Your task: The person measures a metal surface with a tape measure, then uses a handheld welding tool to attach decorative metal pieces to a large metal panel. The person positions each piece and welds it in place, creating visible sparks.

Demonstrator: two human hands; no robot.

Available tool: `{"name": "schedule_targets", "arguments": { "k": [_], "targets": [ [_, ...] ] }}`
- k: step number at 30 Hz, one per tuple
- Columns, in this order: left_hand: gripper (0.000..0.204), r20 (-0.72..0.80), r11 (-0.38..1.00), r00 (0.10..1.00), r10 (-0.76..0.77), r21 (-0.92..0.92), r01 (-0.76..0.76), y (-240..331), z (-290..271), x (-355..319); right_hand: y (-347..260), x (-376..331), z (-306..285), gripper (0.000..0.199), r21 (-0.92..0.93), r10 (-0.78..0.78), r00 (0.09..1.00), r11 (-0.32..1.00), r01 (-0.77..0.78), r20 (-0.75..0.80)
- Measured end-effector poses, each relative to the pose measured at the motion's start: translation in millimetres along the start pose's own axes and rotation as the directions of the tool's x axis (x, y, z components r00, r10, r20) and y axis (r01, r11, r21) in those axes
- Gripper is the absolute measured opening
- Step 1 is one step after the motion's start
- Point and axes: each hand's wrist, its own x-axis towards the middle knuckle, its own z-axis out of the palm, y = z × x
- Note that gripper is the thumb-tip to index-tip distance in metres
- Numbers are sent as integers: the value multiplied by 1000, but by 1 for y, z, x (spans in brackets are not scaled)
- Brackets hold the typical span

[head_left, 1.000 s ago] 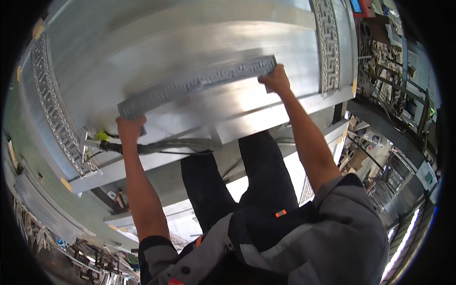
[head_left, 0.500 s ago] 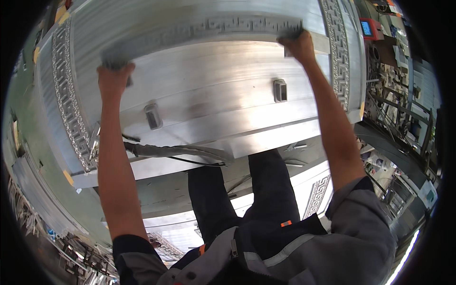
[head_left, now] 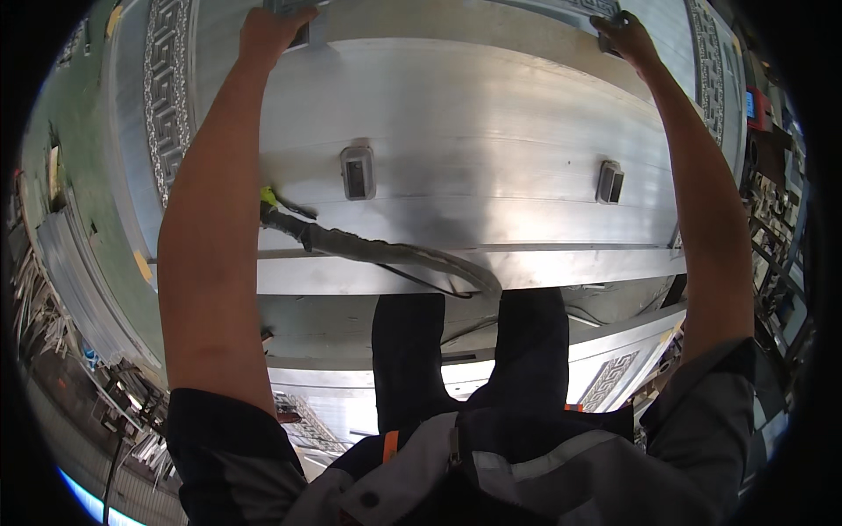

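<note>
A long metal strip with a raised key pattern lies across the far part of the silvery metal panel; most of it runs out past the top edge. My left hand is closed at its left end, with the fingertips partly cut off. At the right end, my right hand curls its fingers over the strip. A small dark rectangular piece shows beside each hand. Nearer to me, two rectangular metal sockets, a left one and a right one, sit on the panel.
A sleeved cable hangs over the panel's near edge, close to my legs. Patterned borders run along the panel's left side and right side. Metal lengths lie on the floor at left. A red device stands at far right.
Both hands have reached farther away from me with the patterned strip, toward the top of the view. The panel appears shifted to the right, as my view has moved.
</note>
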Motion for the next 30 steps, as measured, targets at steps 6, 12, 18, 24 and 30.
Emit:
{"name": "schedule_targets", "arguments": {
  "k": [6, 12, 18, 24, 30],
  "targets": [
    [60, -241, 986, 962, 127, -79, -150, -32, -40, -111, -109, -155, -11, 46, 284, -292, 950, 907, 312, -111],
    [47, 140, 714, 817, -560, -419, 561, -100, -20, -349, -265, -348, 17, 52, 583, -442, 540, 804, -114, 716],
    [58, 513, -198, 690, -510, -851, 486, -96, 7, -356, -339, -387, 16, 52, 557, -522, 326, 831, -16, 788],
    [17, 363, -190, 700, -616, -930, 315, -57, 3, -366, -341, -412, -23, 46, 699, -643, 313, 707, -110, 699],
    [22, 418, -60, 902, -110, -909, 414, 47, -22, -461, -324, -393, -87, 50, 627, -524, 358, 540, -562, 773]
  ]
}}
